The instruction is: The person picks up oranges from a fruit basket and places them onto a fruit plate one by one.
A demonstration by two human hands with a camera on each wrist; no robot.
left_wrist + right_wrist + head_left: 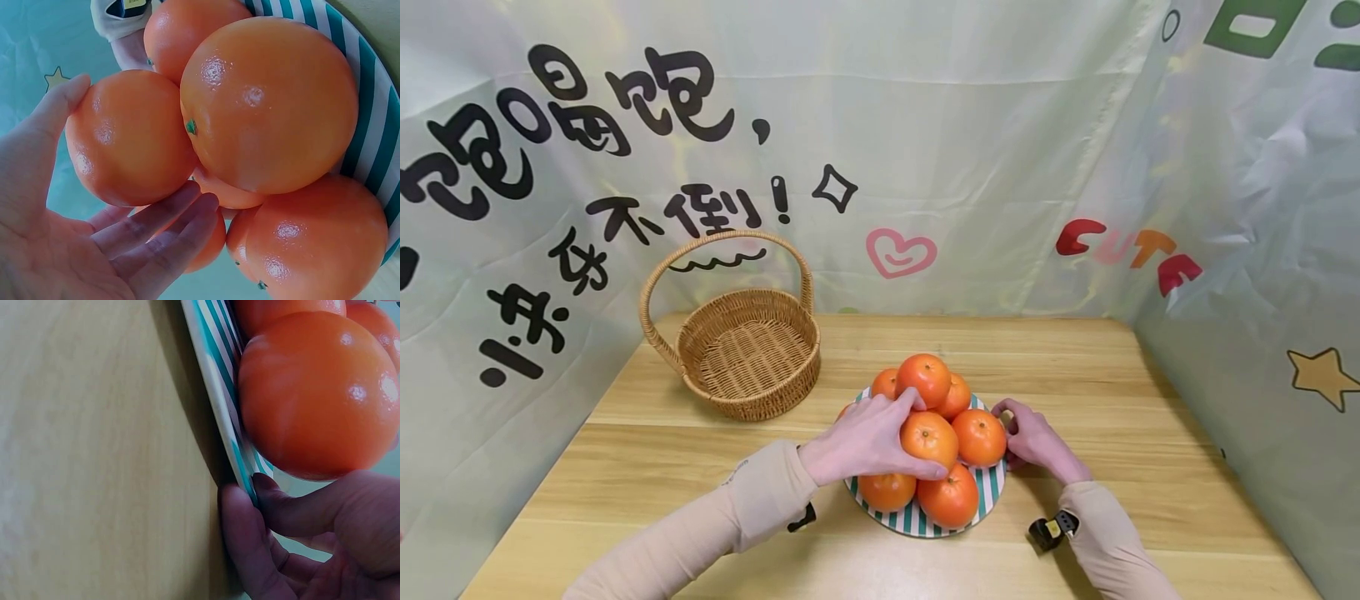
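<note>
Several oranges are piled on a round plate (904, 523) with green and white stripes. My left hand (867, 440) reaches over the pile from the left and grips an upper orange (928, 439), thumb on one side and fingers on the other, as the left wrist view shows with the same orange (128, 137). Another orange (923, 380) sits high at the back of the pile. On the plate's right edge, my right hand (1036, 437) pinches the rim (226, 428) between thumb and forefinger, beside an orange (319, 394).
A wicker basket (752, 398) with a tall handle stands at the back left of the wooden table (1052, 358), with nothing in it. Printed cloth (985, 167) hangs behind the table and along both sides.
</note>
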